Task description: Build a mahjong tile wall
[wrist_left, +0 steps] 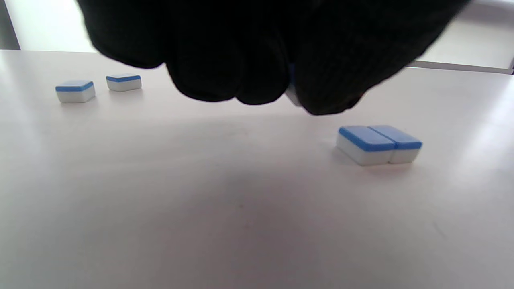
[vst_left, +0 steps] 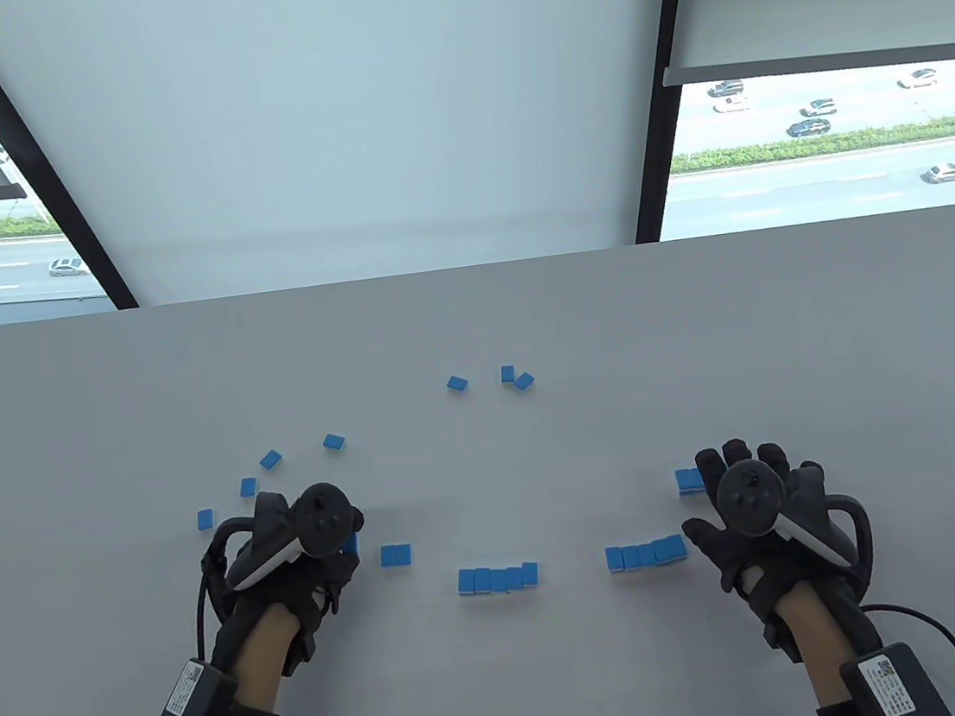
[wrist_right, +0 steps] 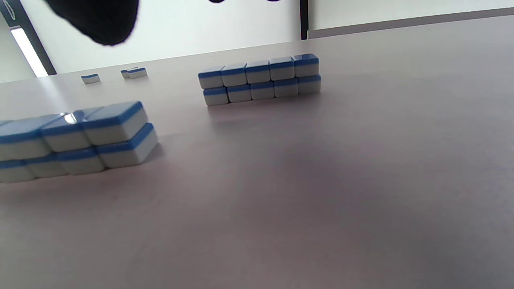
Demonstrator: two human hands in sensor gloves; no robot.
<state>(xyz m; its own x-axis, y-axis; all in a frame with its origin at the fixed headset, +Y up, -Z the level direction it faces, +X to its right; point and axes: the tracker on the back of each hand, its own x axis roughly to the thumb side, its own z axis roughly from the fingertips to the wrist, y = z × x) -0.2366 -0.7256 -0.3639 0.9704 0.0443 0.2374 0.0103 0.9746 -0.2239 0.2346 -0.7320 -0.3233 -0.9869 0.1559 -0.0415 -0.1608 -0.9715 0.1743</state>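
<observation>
The mahjong tiles are blue on top and white below. My left hand [vst_left: 346,550] pinches one tile [wrist_left: 292,93] between its fingertips just above the table. A pair of tiles [vst_left: 396,555] lies just right of it and shows in the left wrist view [wrist_left: 377,142]. Two wall segments [vst_left: 498,579] [vst_left: 645,553] stand in line near the front. The right wrist view shows them two tiles high [wrist_right: 259,80] [wrist_right: 80,140]. My right hand [vst_left: 711,490] is open with fingers spread, holding nothing, beside a short stack [vst_left: 689,480].
Loose tiles lie on the grey table [vst_left: 473,324]: several up and left of my left hand [vst_left: 271,460] [vst_left: 205,519] [vst_left: 333,442], and three farther back at the middle [vst_left: 457,384] [vst_left: 516,377]. A gap separates the two wall segments.
</observation>
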